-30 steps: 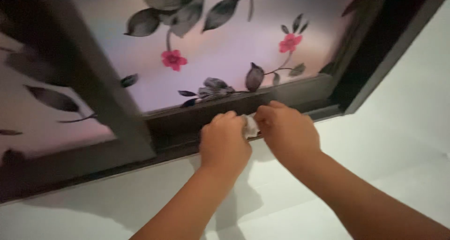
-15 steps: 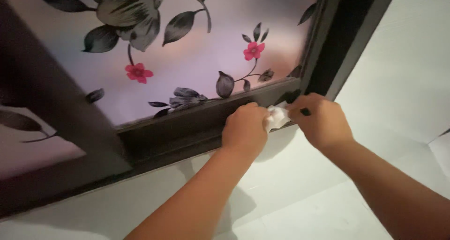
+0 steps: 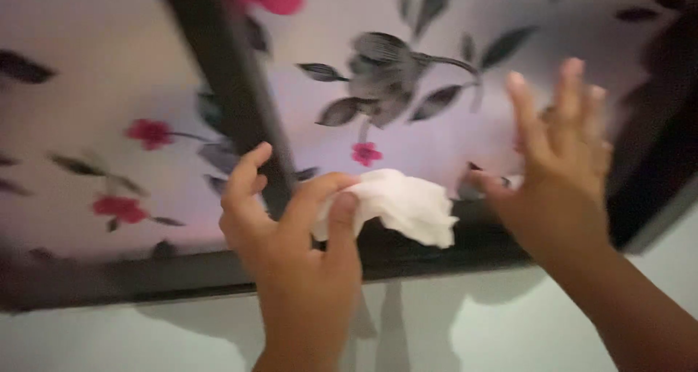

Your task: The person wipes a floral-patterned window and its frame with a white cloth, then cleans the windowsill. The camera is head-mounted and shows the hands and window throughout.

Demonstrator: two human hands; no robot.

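Note:
My left hand (image 3: 298, 248) grips a crumpled white tissue (image 3: 403, 205) between thumb and fingers, held just in front of the dark bottom rail of a window frame (image 3: 182, 274). My right hand (image 3: 556, 168) is raised with fingers spread, palm toward the frosted glass pane (image 3: 436, 139) printed with grey leaves and pink flowers; it holds nothing. The tissue hangs between the two hands, held only by the left. The picture is blurred by motion.
A dark vertical frame bar (image 3: 225, 88) splits the window into two flowered panes. A dark side frame (image 3: 658, 161) stands at the right. Below the window runs a white wall or sill (image 3: 472, 328) with the hands' shadows on it.
Both hands pressed the tissue on the frame's bottom rail before. Now my right hand has let go and lifted, spread, to the glass; my left hand holds the tissue alone. The view has shifted.

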